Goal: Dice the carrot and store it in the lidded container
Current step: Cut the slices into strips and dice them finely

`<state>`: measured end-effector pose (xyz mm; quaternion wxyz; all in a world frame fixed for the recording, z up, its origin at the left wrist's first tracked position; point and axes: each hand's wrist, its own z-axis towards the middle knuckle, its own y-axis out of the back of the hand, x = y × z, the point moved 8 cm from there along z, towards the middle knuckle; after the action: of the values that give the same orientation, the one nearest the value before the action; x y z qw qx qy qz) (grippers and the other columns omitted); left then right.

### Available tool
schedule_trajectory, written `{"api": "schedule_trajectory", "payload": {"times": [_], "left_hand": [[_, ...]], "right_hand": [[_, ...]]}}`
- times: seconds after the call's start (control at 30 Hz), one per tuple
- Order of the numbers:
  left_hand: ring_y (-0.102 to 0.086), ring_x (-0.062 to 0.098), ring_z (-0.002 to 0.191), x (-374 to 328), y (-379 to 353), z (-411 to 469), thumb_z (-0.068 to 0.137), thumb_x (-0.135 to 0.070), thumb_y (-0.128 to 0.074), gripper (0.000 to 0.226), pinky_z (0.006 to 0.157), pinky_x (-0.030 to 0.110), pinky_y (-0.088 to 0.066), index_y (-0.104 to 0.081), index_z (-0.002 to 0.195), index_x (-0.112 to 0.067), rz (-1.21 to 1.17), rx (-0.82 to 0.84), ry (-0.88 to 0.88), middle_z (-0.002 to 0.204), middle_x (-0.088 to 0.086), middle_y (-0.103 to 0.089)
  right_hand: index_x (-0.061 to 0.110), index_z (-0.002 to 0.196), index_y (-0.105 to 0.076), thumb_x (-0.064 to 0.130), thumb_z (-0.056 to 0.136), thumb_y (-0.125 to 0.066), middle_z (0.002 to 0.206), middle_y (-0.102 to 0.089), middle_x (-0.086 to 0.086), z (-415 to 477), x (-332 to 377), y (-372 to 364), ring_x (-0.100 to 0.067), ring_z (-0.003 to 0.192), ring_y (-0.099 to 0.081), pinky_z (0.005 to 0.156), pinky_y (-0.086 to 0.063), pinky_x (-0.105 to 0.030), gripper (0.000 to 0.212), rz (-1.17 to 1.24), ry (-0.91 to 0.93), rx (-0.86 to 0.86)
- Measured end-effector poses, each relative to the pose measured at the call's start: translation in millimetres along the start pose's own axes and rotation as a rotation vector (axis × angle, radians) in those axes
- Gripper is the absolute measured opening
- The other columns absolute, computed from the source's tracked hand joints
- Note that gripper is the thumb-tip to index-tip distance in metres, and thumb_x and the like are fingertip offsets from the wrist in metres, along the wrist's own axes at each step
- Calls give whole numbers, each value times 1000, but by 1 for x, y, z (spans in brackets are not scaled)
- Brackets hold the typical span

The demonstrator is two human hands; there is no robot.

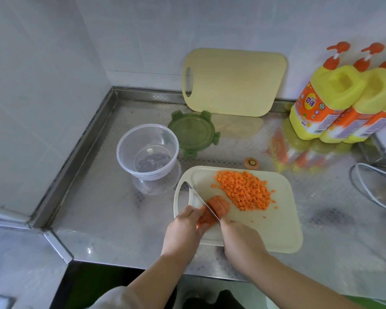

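A pale cutting board (276, 230) lies on the steel counter. On it, a heap of diced carrot (245, 189) fills the far middle. A carrot piece (217, 207) lies near the board's left edge, with several slices cut at its far end. My left hand (184, 228) holds the carrot's near end, fingers curled. My right hand (239, 236) grips the handle of a knife (201, 200), whose blade is down across the carrot. An empty clear round container (147, 152) stands left of the board. Its green lid (192, 131) lies flat behind it.
A second, yellowish cutting board (234, 81) leans against the tiled back wall. Yellow detergent bottles (328, 103) stand at the back right. A carrot end (251, 162) lies just beyond the board. A white cable (366, 186) loops at the right. The counter's front edge runs near my wrists.
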<state>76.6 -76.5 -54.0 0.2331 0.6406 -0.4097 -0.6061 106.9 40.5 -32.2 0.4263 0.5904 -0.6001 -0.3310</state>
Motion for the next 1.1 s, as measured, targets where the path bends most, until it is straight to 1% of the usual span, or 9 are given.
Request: {"api": "schedule_trajectory", "payload": {"times": [0.13, 0.2, 0.3, 0.47, 0.6, 0.73, 0.87, 1.0, 1.1], "left_hand": [[-57, 11, 99, -1, 2, 0, 93, -39, -55, 31, 79, 22, -43, -59, 120, -25, 10, 9, 3, 116, -11, -55], [-57, 10, 99, -1, 2, -1, 93, -39, -54, 28, 80, 24, -45, -59, 118, -26, 19, 23, 7, 116, -13, -54], [-54, 5, 104, -2, 4, -3, 94, -42, -51, 30, 82, 25, -46, -57, 122, -31, 66, 29, -17, 121, -18, -51], [-55, 4, 104, 3, 6, -9, 93, -40, -54, 36, 81, 18, -41, -56, 127, -31, 22, 5, -23, 124, -21, -52], [-56, 7, 98, 4, 6, -7, 91, -36, -58, 28, 76, 19, -41, -61, 117, -27, 1, 1, -7, 115, -16, -57], [-58, 10, 97, 3, 6, -6, 91, -35, -58, 27, 77, 20, -42, -62, 116, -25, -5, 3, -4, 114, -15, -58], [-60, 11, 99, 3, 6, -5, 92, -35, -57, 31, 80, 20, -43, -61, 122, -25, 1, 9, -7, 118, -14, -57], [-60, 10, 97, 1, 6, -5, 93, -33, -57, 31, 80, 19, -43, -62, 122, -25, 2, 19, -26, 117, -14, -58], [-60, 10, 96, 1, 5, -2, 93, -30, -57, 30, 77, 16, -41, -62, 122, -25, 4, 28, -26, 117, -14, -58]], "right_hand": [[11, 131, -38, 3, 91, -46, 108, -60, -5, 1, 0, 1, -22, 93, -61, 66, -37, -27, 42, 40, -10, -5], [14, 125, -41, 4, 92, -45, 93, -57, -2, 0, -3, 3, -21, 80, -56, 64, -35, -27, 34, 96, -22, -14], [18, 109, -45, 10, 95, -40, 75, -42, 5, -4, -10, 10, -23, 83, -58, 64, -35, -28, 16, 166, -29, -58], [15, 115, -46, 14, 99, -35, 79, -45, 2, -14, -9, 26, -22, 74, -49, 60, -33, -29, 20, 105, 5, -143], [15, 126, -42, 7, 95, -39, 99, -61, -3, -20, -1, 26, -24, 78, -55, 47, -23, -25, 32, 51, 32, -129], [14, 137, -33, 3, 92, -41, 105, -61, -5, -20, 2, 22, -25, 92, -62, 61, -32, -29, 47, 38, 29, -116], [12, 136, -34, 4, 92, -41, 108, -61, -6, -20, 4, 20, -26, 96, -62, 62, -32, -29, 46, 10, 31, -97], [11, 131, -38, 1, 91, -42, 107, -61, -7, -19, 6, 18, -26, 96, -62, 49, -23, -26, 42, 7, 42, -57], [11, 131, -38, 3, 91, -44, 109, -60, -7, -15, 6, 17, -26, 98, -62, 61, -32, -29, 41, -13, 40, -43]]}}
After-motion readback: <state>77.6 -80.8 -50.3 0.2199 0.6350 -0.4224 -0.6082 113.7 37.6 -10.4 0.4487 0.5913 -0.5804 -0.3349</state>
